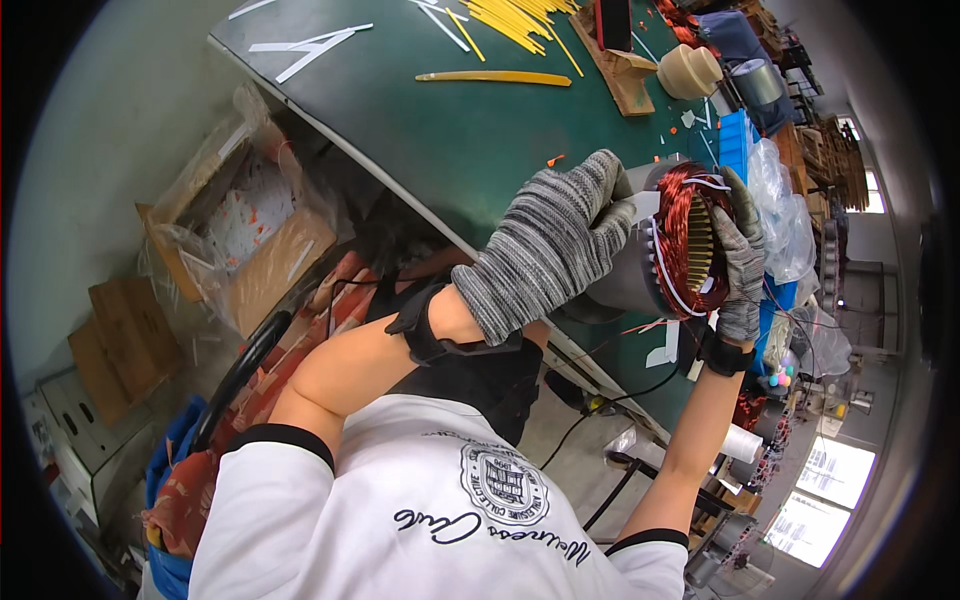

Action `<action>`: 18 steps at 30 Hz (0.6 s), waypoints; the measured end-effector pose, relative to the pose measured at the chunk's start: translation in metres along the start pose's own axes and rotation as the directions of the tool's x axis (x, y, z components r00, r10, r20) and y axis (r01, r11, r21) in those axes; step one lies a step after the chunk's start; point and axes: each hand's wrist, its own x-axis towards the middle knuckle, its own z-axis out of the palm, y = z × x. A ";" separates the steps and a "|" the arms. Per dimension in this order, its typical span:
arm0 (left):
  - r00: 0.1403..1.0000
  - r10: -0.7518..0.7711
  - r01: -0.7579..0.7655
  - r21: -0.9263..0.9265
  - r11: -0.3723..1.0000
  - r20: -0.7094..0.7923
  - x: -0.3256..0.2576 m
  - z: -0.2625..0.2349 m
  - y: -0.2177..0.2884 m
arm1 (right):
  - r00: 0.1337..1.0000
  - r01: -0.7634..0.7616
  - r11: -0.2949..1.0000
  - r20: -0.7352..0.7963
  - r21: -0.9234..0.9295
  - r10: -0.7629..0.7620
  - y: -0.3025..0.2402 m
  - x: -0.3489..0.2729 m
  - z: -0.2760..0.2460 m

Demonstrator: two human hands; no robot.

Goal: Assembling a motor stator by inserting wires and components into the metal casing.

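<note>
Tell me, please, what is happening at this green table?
A person in grey striped gloves is handling a grey cylindrical part, which looks like a motor stator, with red wire windings at its end. The left hand appears to pinch a small white piece beside the windings, while the right hand lies against their other side. Farther up the green table are loose yellow strips and a cream-coloured spool.

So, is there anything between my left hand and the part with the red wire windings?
Only a small white slip, at the fingertips of your left hand and seemingly pinched there. Nothing else visible separates them from the wound part. Your right hand is on its other side.
</note>
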 end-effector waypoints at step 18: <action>0.953 0.133 -0.188 0.188 0.964 0.273 0.051 -0.007 0.011 | 0.988 0.144 0.987 -0.071 0.071 -0.139 0.023 -0.016 -0.009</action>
